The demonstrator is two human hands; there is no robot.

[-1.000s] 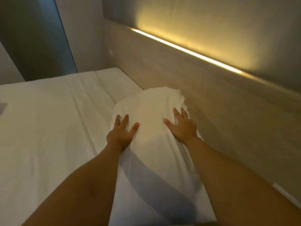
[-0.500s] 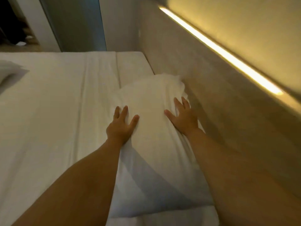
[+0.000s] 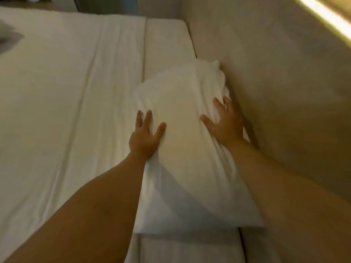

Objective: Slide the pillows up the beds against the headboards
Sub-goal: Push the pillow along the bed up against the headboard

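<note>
A white pillow (image 3: 184, 103) lies lengthwise on the white bed (image 3: 66, 103), its right side touching the beige headboard (image 3: 281, 76). My left hand (image 3: 146, 135) presses flat on the pillow's left edge with fingers spread. My right hand (image 3: 224, 122) lies flat on the pillow's right side, fingers apart, close to the headboard. Neither hand grips the fabric. The pillow's near end sits between my forearms.
A lit strip (image 3: 326, 14) runs along the top of the headboard at the upper right. The corner of another pillow or cloth (image 3: 7, 37) shows at the far left of the bed. A dark wall panel (image 3: 106, 4) stands beyond the bed.
The view has tilted down and left, so the headboard light has moved toward the upper right corner. The pillow sits tighter against the headboard. Both hands remain flat on it.
</note>
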